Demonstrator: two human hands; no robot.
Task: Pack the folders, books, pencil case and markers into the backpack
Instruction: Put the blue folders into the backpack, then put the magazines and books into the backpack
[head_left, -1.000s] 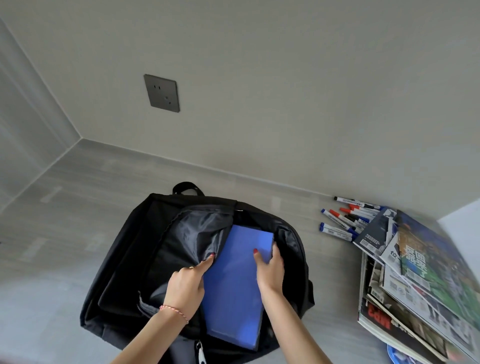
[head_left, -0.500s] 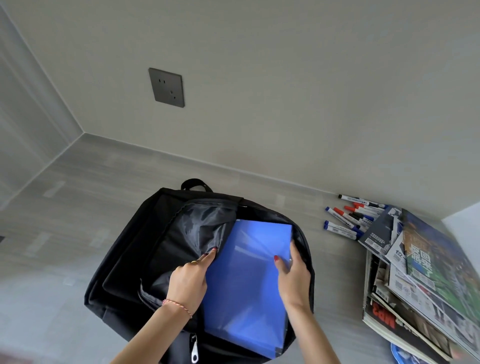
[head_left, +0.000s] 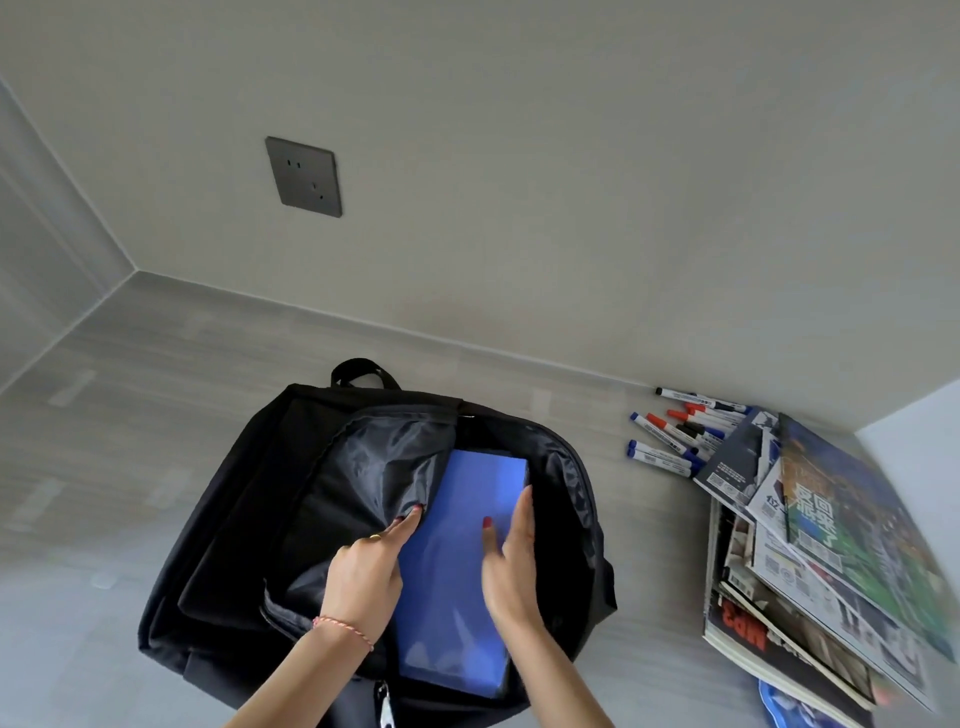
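Now | our left hand (head_left: 366, 569) pinches backpack (head_left: 228, 519) lining aside | right hand (head_left: 511, 558), fingers straight, steadies folder (head_left: 457, 561) sliding in

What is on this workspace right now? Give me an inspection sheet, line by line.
Surface: grey floor, meeting a beige wall.
Job's things: black backpack lies open; blue folder partly inside it; markers loose on the floor by the wall; stack of books right of the backpack.
Clutter: a blue item peeks out under the stack, unclear what.
Grippers: left hand pinches the backpack's lining back; right hand rests on the folder, fingers straight.
Cables: nothing seen.
Surroundings: dark wall socket.
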